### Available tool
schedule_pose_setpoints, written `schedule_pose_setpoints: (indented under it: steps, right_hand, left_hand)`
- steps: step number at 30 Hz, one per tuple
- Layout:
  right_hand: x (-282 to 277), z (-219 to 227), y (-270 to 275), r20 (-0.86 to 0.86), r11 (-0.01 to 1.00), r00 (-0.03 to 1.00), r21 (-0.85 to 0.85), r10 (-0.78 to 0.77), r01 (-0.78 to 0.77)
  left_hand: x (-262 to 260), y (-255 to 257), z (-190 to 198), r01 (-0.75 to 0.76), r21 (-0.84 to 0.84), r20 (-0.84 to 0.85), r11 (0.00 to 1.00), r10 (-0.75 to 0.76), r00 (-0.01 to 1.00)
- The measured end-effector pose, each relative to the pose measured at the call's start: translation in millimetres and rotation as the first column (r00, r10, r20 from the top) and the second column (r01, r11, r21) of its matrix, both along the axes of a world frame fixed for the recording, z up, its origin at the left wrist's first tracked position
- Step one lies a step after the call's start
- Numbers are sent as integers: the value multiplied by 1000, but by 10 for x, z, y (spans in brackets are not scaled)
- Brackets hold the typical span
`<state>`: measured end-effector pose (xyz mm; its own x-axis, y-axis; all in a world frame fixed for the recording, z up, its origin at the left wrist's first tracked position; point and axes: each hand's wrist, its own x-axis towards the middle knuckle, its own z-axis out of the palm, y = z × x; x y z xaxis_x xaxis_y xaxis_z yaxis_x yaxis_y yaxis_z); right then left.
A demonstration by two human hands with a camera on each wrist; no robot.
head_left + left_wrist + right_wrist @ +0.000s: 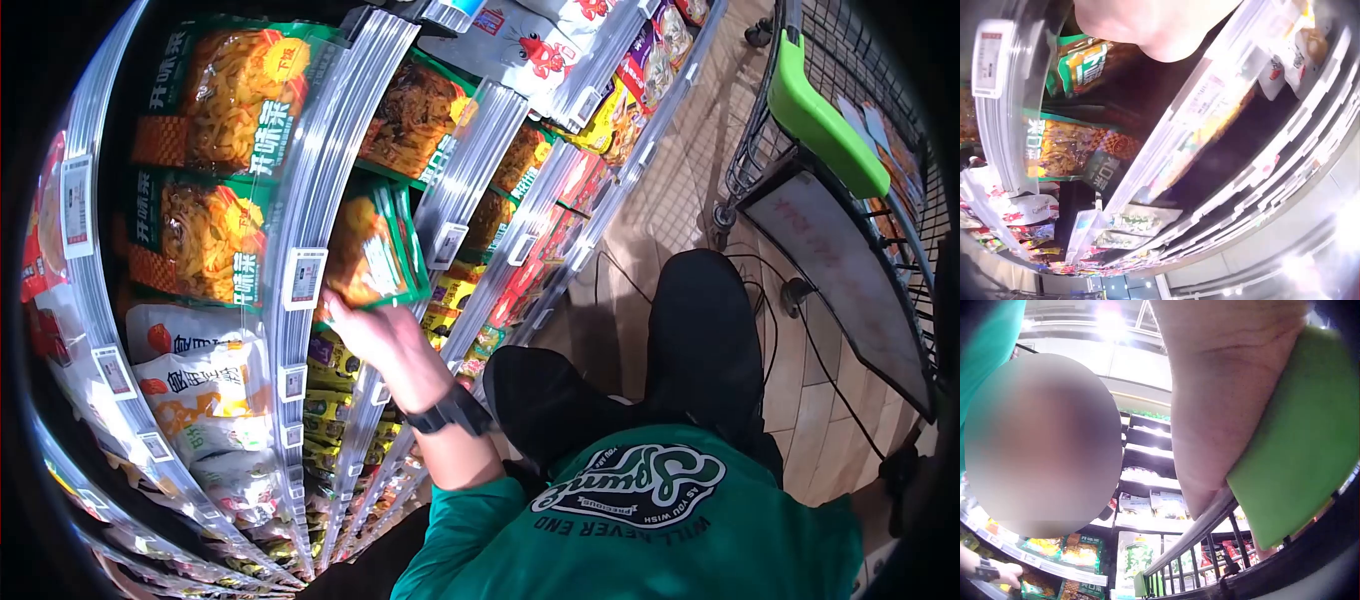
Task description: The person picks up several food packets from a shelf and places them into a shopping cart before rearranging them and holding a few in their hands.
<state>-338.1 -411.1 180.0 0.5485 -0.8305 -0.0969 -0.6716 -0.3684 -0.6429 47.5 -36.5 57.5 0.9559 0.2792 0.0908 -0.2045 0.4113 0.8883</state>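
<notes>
My left hand (372, 330) reaches between two shelf rails and grips the lower edge of a green food packet (365, 250) with a picture of brown food on it. The packet stands tilted on the shelf, and most of the fingers are hidden by it. In the left wrist view the same hand (1154, 25) fills the top edge, above similar green packets (1060, 147). My right hand (1225, 406) grips the shopping cart's dark rim (1200, 528) beside its green handle piece (1304, 437); its fingers are mostly hidden.
Larger green packets (215, 100) and white pouches (205, 385) line the neighbouring shelf. Clear rails with price tags (303, 278) run along the shelf fronts. The shopping cart (840, 270) stands at the right, on a wooden floor (800, 400) crossed by a dark cable.
</notes>
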Motion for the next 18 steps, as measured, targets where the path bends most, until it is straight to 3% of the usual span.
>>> schedule_pose_setpoints:
  steps: [2,4,7,9,10,12,13,14,15,16,17,18]
  right_hand:
    - [47,45,41,112,931,957,288,-267,226]
    - [95,103,47,145,740,837,562,-527,369]
    - [-86,-12,-12,183,786,877,549,-444,283]
    - [-679,-470,-447,-24,967,986,191,-165,167]
    - [-802,-562,-561,-159,998,986,0,-57,58]
    - [-663,-468,-453,-230,921,970,-358,73,-155]
    - [-608,-490,-410,-80,974,996,-218,49,-65]
    - [-579,-491,-395,-13,982,995,-161,95,-96]
    - [-536,-404,-364,-64,990,994,-104,89,-95]
    - [-490,-323,-336,-115,995,990,-47,83,-89]
    - [-479,-332,-336,-79,993,993,-69,93,-99]
    - [-483,-357,-330,-42,991,994,-85,103,-106]
  left_hand:
    - [-448,-62,-12,48,-115,-89,992,-59,994]
    - [-918,-216,15,92,-80,-217,993,-107,970]
    - [-1206,-128,-193,234,-35,-267,972,-234,935]
    - [-1336,-371,-8,296,-38,-177,954,-298,938]
    - [-1378,-540,151,321,-66,-120,945,-327,937]
    - [-1413,-896,521,366,-27,102,930,-362,927]
    - [-1407,-1049,650,417,-27,214,909,-402,890]
    - [-1321,-1127,501,774,-282,575,567,-546,610]
    - [-1338,-1341,685,760,-297,598,578,-508,620]
    - [-1391,-1617,1034,612,4,593,791,-495,636]
    - [-1410,-1886,1214,366,302,582,880,-474,661]
    - [-1416,-2280,1162,522,87,758,849,-396,518]
